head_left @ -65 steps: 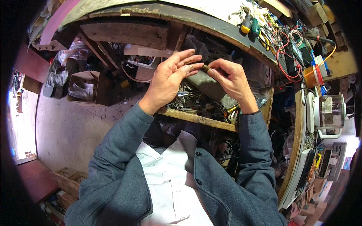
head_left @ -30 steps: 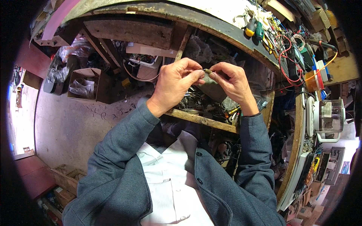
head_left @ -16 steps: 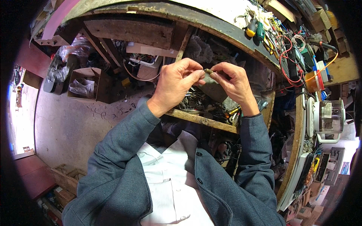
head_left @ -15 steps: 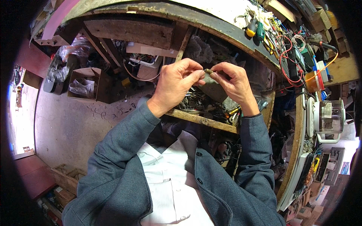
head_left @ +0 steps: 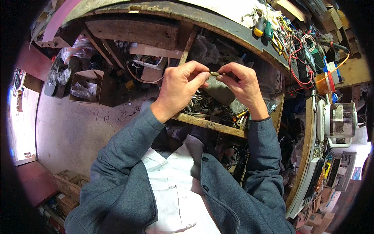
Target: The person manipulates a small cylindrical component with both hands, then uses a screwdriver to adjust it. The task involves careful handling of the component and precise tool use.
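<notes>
A small, thin, brass-coloured cylindrical piece (head_left: 214, 73) spans the short gap between my two hands, held level over an open wooden drawer (head_left: 210, 124). The thumb and forefinger of my left hand (head_left: 180, 86) pinch its left end. At the other end, the fingertips of my right hand (head_left: 243, 85) close on it too. My fingers cover both ends, and the piece is too small for me to tell its exact kind. Below my hands, the drawer holds a jumble of small metal tools and parts (head_left: 198, 105).
The workbench edge (head_left: 218, 25) curves beyond my hands. Screwdrivers (head_left: 269, 31), pliers and coiled red wires (head_left: 298, 78) crowd its right part. At far right stands an appliance with a clear jar (head_left: 343, 120). An open cardboard box (head_left: 87, 87) sits on the floor at left.
More of the brass-coloured piece shows between my hands, and it now lies level. My right fingertips have shifted slightly along it; both arms have stayed nearly in place.
</notes>
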The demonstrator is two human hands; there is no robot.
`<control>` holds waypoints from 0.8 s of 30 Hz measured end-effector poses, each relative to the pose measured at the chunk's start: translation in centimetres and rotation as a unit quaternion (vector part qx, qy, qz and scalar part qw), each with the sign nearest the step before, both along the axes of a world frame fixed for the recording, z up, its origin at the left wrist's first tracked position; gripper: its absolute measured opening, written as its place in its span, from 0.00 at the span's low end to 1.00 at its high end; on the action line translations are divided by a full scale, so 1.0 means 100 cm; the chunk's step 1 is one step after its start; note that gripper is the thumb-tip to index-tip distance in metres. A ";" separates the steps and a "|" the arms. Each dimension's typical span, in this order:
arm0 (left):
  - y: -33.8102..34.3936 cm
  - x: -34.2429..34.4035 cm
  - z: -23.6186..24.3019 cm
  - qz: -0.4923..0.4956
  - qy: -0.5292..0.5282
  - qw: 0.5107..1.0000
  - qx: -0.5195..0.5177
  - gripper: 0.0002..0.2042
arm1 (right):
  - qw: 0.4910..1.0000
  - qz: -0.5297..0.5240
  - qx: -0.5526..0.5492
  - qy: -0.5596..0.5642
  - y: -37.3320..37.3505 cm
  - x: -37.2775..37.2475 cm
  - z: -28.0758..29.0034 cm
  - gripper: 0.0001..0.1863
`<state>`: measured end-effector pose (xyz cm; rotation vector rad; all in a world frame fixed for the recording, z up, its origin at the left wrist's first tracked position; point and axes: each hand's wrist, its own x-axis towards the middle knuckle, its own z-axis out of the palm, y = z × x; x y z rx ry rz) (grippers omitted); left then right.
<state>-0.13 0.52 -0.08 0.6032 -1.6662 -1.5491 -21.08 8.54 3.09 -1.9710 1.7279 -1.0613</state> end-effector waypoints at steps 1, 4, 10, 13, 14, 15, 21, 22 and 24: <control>0.000 0.000 0.000 0.000 0.000 1.000 0.003 0.07 | 1.000 0.003 0.000 0.000 -0.001 0.000 0.000 0.09; -0.001 0.000 0.000 -0.005 -0.008 1.000 -0.005 0.07 | 1.000 0.007 -0.003 0.013 0.000 0.001 0.002 0.09; -0.002 -0.002 -0.002 -0.015 -0.039 0.997 -0.064 0.08 | 1.000 0.019 0.003 -0.001 0.001 0.003 -0.001 0.09; -0.002 0.001 0.001 -0.007 -0.058 0.995 -0.086 0.07 | 0.998 0.003 0.065 0.016 0.003 0.007 0.008 0.11; -0.001 0.002 0.002 -0.004 -0.058 0.995 -0.086 0.07 | 0.998 0.000 0.068 0.011 0.003 0.006 0.006 0.10; -0.001 0.002 0.003 -0.002 -0.057 0.995 -0.086 0.07 | 0.997 -0.004 0.071 0.007 0.003 0.006 0.003 0.10; -0.003 -0.001 -0.005 0.008 -0.045 0.988 -0.149 0.06 | 0.997 0.037 0.053 0.047 0.002 0.002 -0.004 0.11; -0.004 -0.002 -0.006 0.003 -0.045 0.989 -0.143 0.06 | 0.995 0.038 0.070 0.054 0.002 0.003 -0.003 0.12; -0.004 -0.002 -0.009 -0.005 -0.045 0.990 -0.130 0.06 | 0.994 0.039 0.078 0.068 0.002 0.004 0.002 0.12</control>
